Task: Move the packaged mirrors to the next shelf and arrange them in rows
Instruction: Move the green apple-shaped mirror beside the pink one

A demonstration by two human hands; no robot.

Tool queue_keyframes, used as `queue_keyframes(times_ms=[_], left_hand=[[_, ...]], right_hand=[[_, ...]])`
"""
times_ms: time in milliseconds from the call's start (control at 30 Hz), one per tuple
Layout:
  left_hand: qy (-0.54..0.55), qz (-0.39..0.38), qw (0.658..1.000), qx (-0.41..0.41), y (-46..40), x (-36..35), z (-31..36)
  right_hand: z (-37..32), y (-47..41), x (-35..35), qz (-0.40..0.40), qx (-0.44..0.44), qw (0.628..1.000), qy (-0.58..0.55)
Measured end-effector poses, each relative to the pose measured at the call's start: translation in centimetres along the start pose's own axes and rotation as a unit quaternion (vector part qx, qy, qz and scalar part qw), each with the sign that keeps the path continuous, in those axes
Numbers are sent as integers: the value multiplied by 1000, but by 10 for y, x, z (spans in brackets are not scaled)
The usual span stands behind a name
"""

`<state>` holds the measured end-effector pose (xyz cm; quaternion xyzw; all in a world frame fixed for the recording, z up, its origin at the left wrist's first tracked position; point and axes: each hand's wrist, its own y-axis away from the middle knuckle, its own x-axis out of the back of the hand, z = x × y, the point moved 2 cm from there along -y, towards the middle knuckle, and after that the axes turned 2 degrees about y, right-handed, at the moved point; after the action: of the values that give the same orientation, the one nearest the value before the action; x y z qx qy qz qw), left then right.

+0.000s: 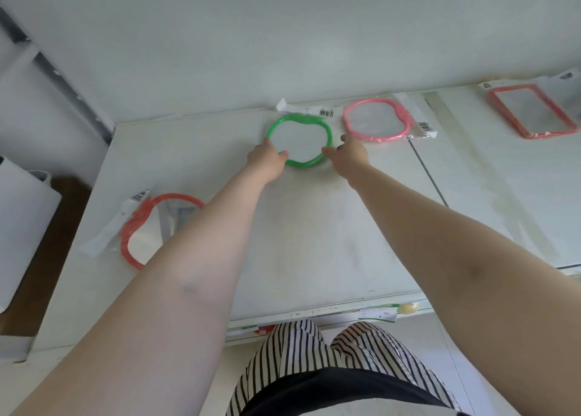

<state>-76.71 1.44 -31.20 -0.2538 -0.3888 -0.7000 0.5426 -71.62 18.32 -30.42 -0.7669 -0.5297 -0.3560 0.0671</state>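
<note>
A green-framed packaged mirror (298, 140) lies flat at the back of the white shelf (314, 242). My left hand (267, 160) grips its left lower rim, and my right hand (349, 154) touches its right rim with fingers spread. A pink-framed packaged mirror (375, 120) lies just right of it, near the back wall. A red round-framed mirror (151, 227) in clear wrap lies at the shelf's left front, partly hidden by my left forearm. A red rectangular mirror (531, 110) rests on the neighbouring shelf at far right.
A seam (427, 170) divides this shelf from the right-hand shelf (503, 195). Price labels (377, 315) run along the front edge. A white box (22, 227) stands at the left over brown flooring. Striped trousers show below.
</note>
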Motion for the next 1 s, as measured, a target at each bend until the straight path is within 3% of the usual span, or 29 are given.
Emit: queue_keyframes(times_ms=[167, 367, 600, 1000], left_hand=[[81, 53, 995, 36, 3, -1, -1], [248, 55, 963, 91, 36, 6, -12], [455, -14, 878, 148, 92, 24, -3], [449, -9, 872, 192, 174, 16, 6]], right_hand=[[-4, 1, -11, 12, -19, 998, -60], [4, 24, -8, 0, -96, 977, -188], [-4, 72, 33, -16, -89, 966, -244], [29, 155, 72, -15, -96, 959, -266]])
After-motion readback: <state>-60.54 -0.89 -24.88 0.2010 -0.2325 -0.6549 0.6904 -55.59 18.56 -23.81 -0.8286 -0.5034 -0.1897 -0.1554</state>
